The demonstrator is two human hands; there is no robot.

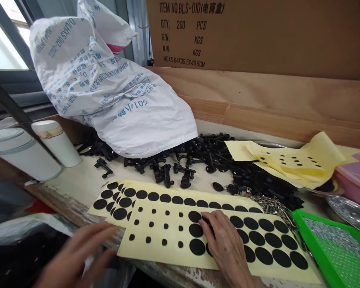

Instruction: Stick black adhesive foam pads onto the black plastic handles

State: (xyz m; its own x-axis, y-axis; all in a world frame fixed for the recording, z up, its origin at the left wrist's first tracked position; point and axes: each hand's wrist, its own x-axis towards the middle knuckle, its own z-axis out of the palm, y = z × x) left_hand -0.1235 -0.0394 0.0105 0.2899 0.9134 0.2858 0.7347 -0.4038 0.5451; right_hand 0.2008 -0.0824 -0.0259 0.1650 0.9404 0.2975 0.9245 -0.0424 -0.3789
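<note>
A yellow backing sheet (168, 244) covered with black round adhesive pads lies at the table's near edge, on top of more such sheets (114, 198). My right hand (228, 246) rests on the top sheet, fingertips bent onto a black pad (195, 230), as if picking at it. My left hand (78, 256) hovers blurred at the near left, fingers spread, just left of the sheet's corner and holding nothing. Behind the sheets lies a heap of black plastic parts (198, 160).
A white woven sack (108, 88) slumps over the parts. Used yellow sheets (291, 160) lie at the right. A green tray of small screws (336, 248), a pink box (357, 176), a metal dish (351, 212) and white containers (57, 142) surround the spot. Cardboard boxes (258, 36) stand behind.
</note>
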